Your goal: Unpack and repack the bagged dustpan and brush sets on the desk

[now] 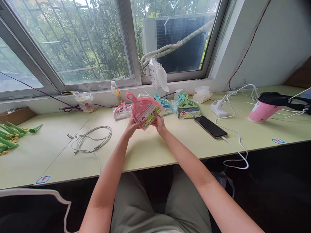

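Note:
Both my hands hold a pink mini dustpan-and-brush set in a clear wrapper, lifted a little above the pale green table. My left hand grips its lower left edge. My right hand pinches the lower right corner by the paper label. Behind it on the table lie more wrapped sets: a pink one, a teal one and a green one.
A black phone on a white charging cable lies to the right. A power strip and a pink heat gun sit further right. A coiled grey cable lies left, green plastic pieces at the far left. A bottle stands by the window.

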{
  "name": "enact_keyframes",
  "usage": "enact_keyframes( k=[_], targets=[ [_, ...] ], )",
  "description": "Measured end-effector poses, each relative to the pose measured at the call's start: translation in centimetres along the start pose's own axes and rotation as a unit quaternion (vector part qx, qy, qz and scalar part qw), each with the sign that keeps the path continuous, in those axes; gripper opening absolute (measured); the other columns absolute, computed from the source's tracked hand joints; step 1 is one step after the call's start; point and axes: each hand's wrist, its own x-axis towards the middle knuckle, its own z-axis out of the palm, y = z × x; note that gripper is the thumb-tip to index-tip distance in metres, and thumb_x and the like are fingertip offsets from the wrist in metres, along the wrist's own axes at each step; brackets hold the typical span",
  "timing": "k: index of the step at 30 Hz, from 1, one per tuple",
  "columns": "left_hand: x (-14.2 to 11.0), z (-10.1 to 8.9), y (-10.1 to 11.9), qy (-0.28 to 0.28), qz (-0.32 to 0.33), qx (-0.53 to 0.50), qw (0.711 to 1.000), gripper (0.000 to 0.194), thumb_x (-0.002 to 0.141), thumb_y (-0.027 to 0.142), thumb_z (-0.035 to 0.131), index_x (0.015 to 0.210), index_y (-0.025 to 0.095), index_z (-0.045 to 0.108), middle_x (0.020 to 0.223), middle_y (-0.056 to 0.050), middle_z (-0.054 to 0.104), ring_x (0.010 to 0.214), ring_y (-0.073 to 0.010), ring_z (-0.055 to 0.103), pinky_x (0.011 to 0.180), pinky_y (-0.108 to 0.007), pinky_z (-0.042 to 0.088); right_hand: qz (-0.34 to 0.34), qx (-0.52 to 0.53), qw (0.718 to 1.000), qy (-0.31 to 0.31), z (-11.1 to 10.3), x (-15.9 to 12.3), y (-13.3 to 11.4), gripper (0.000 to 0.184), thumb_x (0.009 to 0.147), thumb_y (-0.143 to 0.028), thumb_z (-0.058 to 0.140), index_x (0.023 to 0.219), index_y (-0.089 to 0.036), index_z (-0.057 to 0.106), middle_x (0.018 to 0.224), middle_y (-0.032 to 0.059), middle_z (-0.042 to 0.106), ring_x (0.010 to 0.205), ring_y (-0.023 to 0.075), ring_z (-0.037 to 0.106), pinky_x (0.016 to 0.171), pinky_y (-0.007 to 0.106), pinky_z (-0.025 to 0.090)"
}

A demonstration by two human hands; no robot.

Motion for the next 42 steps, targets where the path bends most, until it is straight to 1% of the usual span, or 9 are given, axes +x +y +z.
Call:
enact_keyframes(
  k=[3, 5, 7, 9, 16, 21, 28, 38, 42],
  targets=[
    [0.1, -0.3, 0.1, 0.027, 0.004, -0.019, 0.999, 0.086, 0.058, 0.041, 0.089, 0.133, 0.022, 0.051, 0.113, -0.009, 0.072, 0.091, -0.025, 0.07, 0.062, -0.029, 0.058, -0.013, 0.014, 0.999, -0.048, 0.2, -0.2, 0.1, 0.024, 0.091, -0.045, 0.066, 0.096, -0.023, 0.058, 0.08, 0.0018, 0.074, 0.074, 0.0188, 0.074, 0.075, 0.035, 0.065],
    [0.1, -0.5, 0.3, 0.045, 0.007, -0.031, 0.998, 0.089, 0.057, 0.04, 0.089, 0.135, 0.023, 0.049, 0.114, -0.009, 0.072, 0.091, -0.0249, 0.07, 0.062, -0.029, 0.058, -0.024, 0.015, 0.994, -0.104, 0.3, -0.5, 0.0, 0.022, 0.089, -0.038, 0.07, 0.101, -0.025, 0.058, 0.09, 0.0009, 0.076, 0.082, 0.0177, 0.075, 0.084, 0.036, 0.064],
    [0.1, -0.6, 0.3, 0.053, 0.006, -0.034, 0.998, 0.09, 0.056, 0.039, 0.088, 0.136, 0.024, 0.049, 0.115, -0.009, 0.072, 0.091, -0.0251, 0.07, 0.062, -0.029, 0.058, -0.03, 0.003, 0.989, -0.148, 0.3, -0.8, -0.2, 0.029, 0.083, -0.028, 0.076, 0.106, -0.026, 0.058, 0.095, -0.0009, 0.077, 0.087, 0.0165, 0.075, 0.091, 0.036, 0.062],
    [0.2, -0.7, 0.3, 0.052, 0.004, -0.033, 0.998, 0.088, 0.056, 0.039, 0.087, 0.135, 0.023, 0.05, 0.115, -0.009, 0.071, 0.091, -0.0251, 0.07, 0.063, -0.029, 0.058, -0.032, -0.007, 0.986, -0.163, 0.2, -1.1, -0.3, 0.034, 0.08, -0.023, 0.078, 0.107, -0.027, 0.059, 0.097, -0.0022, 0.077, 0.091, 0.0162, 0.075, 0.095, 0.037, 0.061],
    [0.2, -1.0, 0.4, 0.038, 0.011, -0.058, 0.998, 0.089, 0.059, 0.037, 0.087, 0.139, 0.025, 0.048, 0.122, -0.009, 0.071, 0.101, -0.0276, 0.07, 0.069, -0.033, 0.06, -0.018, 0.007, 0.981, -0.194, 0.2, -1.3, -1.1, 0.02, 0.084, -0.025, 0.072, 0.103, -0.025, 0.065, 0.101, 0.0, 0.078, 0.098, 0.0182, 0.074, 0.104, 0.041, 0.057],
    [0.0, -1.0, 0.2, 0.027, 0.001, -0.06, 0.998, 0.091, 0.062, 0.035, 0.086, 0.143, 0.028, 0.045, 0.126, -0.009, 0.07, 0.104, -0.0283, 0.07, 0.072, -0.034, 0.06, -0.019, 0.002, 0.985, -0.171, 0.3, -1.2, -0.8, 0.019, 0.082, -0.021, 0.073, 0.098, -0.025, 0.065, 0.096, -0.0016, 0.079, 0.089, 0.0164, 0.075, 0.101, 0.039, 0.058],
    [0.1, -0.9, -0.1, 0.03, -0.003, -0.087, 0.996, 0.083, 0.064, 0.036, 0.085, 0.138, 0.025, 0.051, 0.129, -0.011, 0.067, 0.109, -0.0287, 0.068, 0.08, -0.039, 0.059, -0.017, 0.003, 0.987, -0.162, 0.7, -1.6, -1.0, 0.02, 0.081, -0.025, 0.076, 0.1, -0.024, 0.067, 0.098, -0.0006, 0.079, 0.092, 0.0162, 0.075, 0.099, 0.036, 0.059],
    [-0.3, 0.0, 0.6, 0.032, 0.011, -0.048, 0.998, 0.083, 0.059, 0.042, 0.09, 0.133, 0.023, 0.056, 0.121, -0.012, 0.071, 0.103, -0.0295, 0.07, 0.075, -0.037, 0.06, -0.023, 0.012, 0.995, -0.092, 1.2, -2.1, -0.9, 0.013, 0.084, -0.021, 0.074, 0.096, -0.023, 0.068, 0.093, 0.0003, 0.078, 0.092, 0.0171, 0.075, 0.096, 0.037, 0.061],
    [-0.3, 0.6, 0.2, 0.044, 0.019, -0.051, 0.998, 0.072, 0.059, 0.044, 0.09, 0.121, 0.018, 0.063, 0.116, -0.012, 0.073, 0.099, -0.0292, 0.071, 0.073, -0.036, 0.061, -0.035, 0.014, 0.997, -0.074, 1.2, -1.9, -0.9, 0.013, 0.083, -0.022, 0.075, 0.093, -0.022, 0.067, 0.091, 0.0019, 0.078, 0.096, 0.0205, 0.076, 0.095, 0.042, 0.062]
  ],
)
